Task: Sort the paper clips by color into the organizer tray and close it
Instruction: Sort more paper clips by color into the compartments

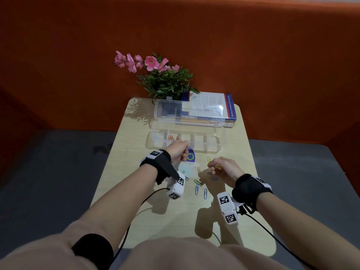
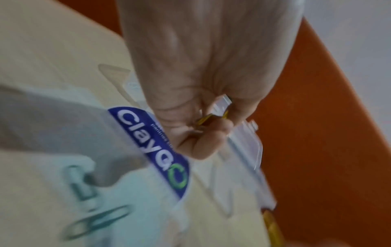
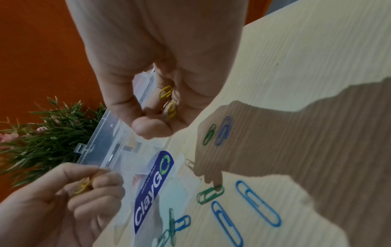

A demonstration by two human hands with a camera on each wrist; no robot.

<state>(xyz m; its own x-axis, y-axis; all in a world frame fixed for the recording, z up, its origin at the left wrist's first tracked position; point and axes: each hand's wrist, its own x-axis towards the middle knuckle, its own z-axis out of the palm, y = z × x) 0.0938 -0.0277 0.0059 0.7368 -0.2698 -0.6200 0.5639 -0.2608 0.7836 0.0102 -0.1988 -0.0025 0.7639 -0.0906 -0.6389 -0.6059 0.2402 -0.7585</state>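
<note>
Black wrist straps [image 1: 251, 189], white tagged cameras [image 1: 228, 208], cables.

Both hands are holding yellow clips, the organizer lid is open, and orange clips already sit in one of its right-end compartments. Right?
Not quite: the orange clips sit near the left end of the organizer tray, as the head view shows. The rest holds: the left hand and right hand each pinch yellow clips, and the lid is open.

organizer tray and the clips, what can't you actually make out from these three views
- Organizer tray, head view: the left hand covers its near left compartments; only orange clips show inside.
- Left hand's yellow clips, left wrist view: motion blur and curled fingers hide the count.
- Right hand's yellow clips, right wrist view: the right hand folds over them; count unclear.
- Book, head view: spine text too small to read.
</note>
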